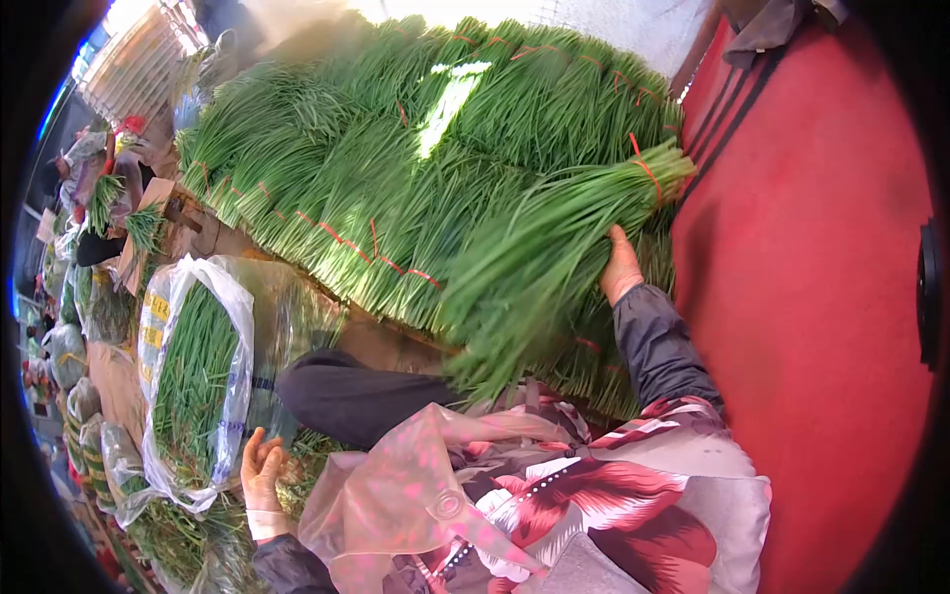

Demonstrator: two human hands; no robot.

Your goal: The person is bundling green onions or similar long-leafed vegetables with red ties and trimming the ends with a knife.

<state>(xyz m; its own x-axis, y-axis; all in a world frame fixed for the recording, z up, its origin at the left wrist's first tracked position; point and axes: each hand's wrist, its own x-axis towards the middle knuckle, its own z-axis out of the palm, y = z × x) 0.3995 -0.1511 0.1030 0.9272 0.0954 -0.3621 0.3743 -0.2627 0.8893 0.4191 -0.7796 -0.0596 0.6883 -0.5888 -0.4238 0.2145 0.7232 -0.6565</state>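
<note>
A bundle of garlic chives (549, 233) with a red tie near its stem end is in my right hand (621, 264), whose fingers pass behind the stalks. The loose leaf ends hang toward my lap and look slightly blurred. Beneath and behind it lies a large pile of tied chive bundles (327, 139). Down at the lower left, my left hand (261, 477) holds nothing, with its fingers partly curled and apart. Beside that hand stands an open clear plastic bag (244, 337) with chives (198, 371) inside.
A red wall or panel (802, 297) runs along the right side. My patterned apron (604, 485) and dark trouser leg (361, 391) fill the near middle. Loose greens (183, 535) lie at the lower left. Farther left are several filled bags and other people (94, 163).
</note>
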